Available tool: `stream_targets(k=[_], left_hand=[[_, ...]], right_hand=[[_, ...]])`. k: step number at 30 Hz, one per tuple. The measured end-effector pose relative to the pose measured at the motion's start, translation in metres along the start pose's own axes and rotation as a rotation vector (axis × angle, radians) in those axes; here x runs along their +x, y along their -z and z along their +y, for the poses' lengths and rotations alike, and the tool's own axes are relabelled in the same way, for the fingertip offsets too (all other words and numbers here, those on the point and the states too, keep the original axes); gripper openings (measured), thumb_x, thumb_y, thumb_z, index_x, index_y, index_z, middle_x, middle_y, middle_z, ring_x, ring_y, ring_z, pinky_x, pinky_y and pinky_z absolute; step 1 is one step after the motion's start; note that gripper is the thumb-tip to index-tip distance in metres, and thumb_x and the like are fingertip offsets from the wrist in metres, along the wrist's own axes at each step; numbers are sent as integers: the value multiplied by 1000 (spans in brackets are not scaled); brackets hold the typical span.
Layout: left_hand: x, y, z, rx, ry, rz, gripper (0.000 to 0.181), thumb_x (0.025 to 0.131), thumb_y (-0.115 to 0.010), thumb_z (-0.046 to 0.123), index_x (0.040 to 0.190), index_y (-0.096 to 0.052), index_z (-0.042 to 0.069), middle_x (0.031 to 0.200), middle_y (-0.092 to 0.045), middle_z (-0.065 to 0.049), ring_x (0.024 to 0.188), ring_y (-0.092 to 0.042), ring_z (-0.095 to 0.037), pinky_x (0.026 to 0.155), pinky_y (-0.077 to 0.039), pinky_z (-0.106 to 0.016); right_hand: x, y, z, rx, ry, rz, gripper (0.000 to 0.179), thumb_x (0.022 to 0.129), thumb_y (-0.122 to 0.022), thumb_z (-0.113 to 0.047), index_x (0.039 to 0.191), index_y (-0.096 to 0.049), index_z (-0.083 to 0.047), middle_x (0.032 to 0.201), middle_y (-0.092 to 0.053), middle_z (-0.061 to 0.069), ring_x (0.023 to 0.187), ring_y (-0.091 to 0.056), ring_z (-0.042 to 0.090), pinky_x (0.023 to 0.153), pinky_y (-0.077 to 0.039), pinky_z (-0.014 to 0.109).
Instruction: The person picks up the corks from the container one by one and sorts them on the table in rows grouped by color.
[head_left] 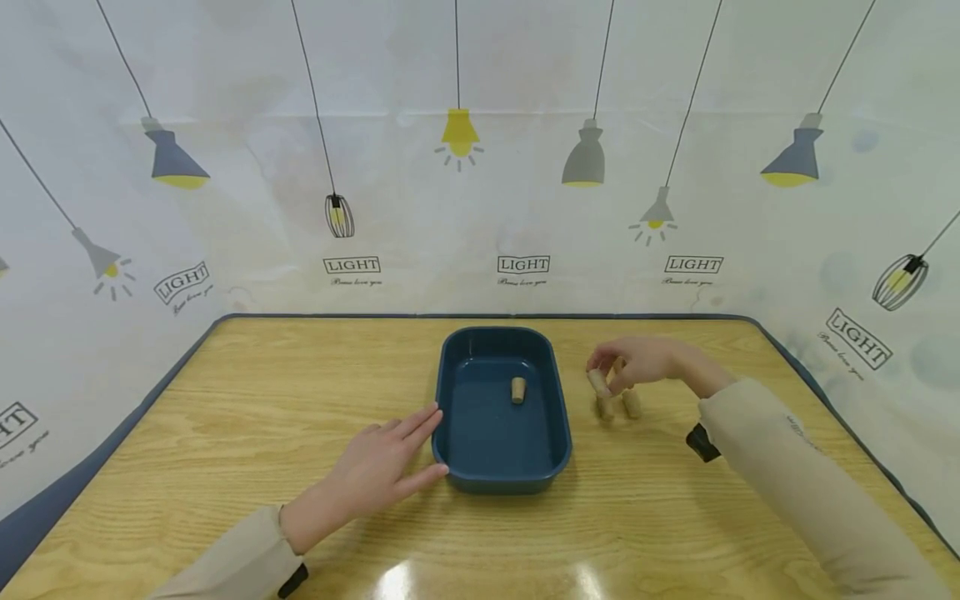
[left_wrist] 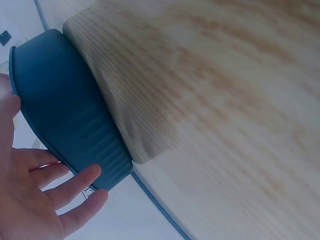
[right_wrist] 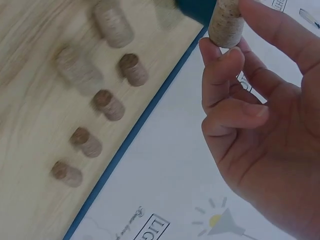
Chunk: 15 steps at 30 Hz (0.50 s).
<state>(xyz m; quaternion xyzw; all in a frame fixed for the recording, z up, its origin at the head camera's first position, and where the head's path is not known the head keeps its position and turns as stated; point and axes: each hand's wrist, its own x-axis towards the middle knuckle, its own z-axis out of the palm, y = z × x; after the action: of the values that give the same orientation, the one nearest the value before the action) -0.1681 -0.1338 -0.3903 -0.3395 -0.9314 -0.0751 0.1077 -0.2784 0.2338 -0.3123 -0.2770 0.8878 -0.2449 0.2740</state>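
Observation:
My right hand [head_left: 637, 362] pinches a cork [right_wrist: 226, 22] between thumb and fingertips, above the table just right of a dark blue rectangular tray [head_left: 498, 485]. Inside the tray lies one cork [head_left: 518, 392], right of its middle. Below the right hand, more corks [head_left: 632, 406] stand on the table; the right wrist view shows several of them, including a small row with one cork [right_wrist: 134, 70] at its end. My left hand [head_left: 371, 468] touches the tray's left rim with extended fingers and thumb. In the left wrist view the tray's outer wall [left_wrist: 65, 95] is beside those fingers.
The light wooden table [head_left: 300, 375] carries the tray near its middle. A dark blue edge [head_left: 360, 316] borders the table at the back and sides. Behind it hangs a pale backdrop [head_left: 420, 217] printed with lamps and lettering.

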Motion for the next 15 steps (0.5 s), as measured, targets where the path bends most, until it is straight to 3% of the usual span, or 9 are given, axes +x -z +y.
stream_targets(k=[15], left_hand=[[0, -1, 0, -1, 6, -3, 69, 87, -36, 57, 136, -36, 8, 138, -34, -6, 100, -54, -28, 74, -44, -42]], right_hand=[[-34, -8, 47, 38, -34, 72, 34, 78, -60, -8, 109, -50, 1, 104, -50, 10, 99, -44, 34, 68, -42, 36]])
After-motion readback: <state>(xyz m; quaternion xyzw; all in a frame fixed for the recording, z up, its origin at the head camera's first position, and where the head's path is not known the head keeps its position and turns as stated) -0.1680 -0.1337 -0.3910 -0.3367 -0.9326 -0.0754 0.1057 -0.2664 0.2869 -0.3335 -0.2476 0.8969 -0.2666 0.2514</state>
